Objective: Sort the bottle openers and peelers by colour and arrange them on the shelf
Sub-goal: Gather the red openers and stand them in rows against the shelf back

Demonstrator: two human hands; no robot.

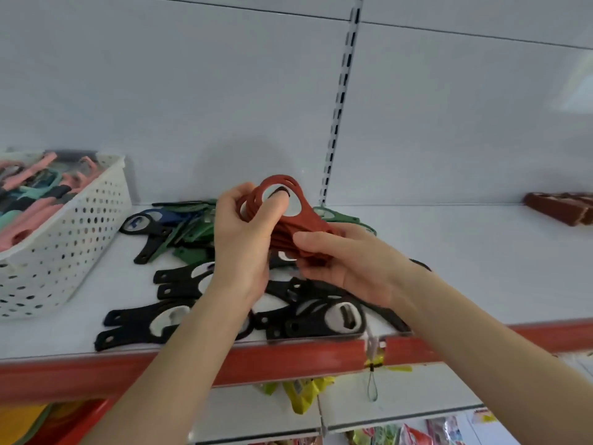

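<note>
The left hand (245, 239) and right hand (349, 264) together gripped the red bottle openers (305, 221) above the shelf (481, 258), black openers (144, 322) lying at six o'clock, so gathering reds seemed under way, and next they likely needed a separate spot.

Basket (64, 239) sitting on shelf (449, 268), far L, near back panel. Peelers (35, 200) lying in basket. Rear pile of openers (189, 226) lying just R of basket, twd back panel. Front pile of openers (179, 319) lying before it, reaching shelf front edge. Held stack of openers (301, 220) hanging above both piles, approx mid-shelf: L hand (244, 245) gripping its upper end, R hand (349, 261) gripping its lower end. Slotted upright (340, 101) running up back panel behind stack. Unidentified item (561, 208) lying far R on shelf, well apart from piles. Packets (301, 396) hanging below shelf front edge.
</note>
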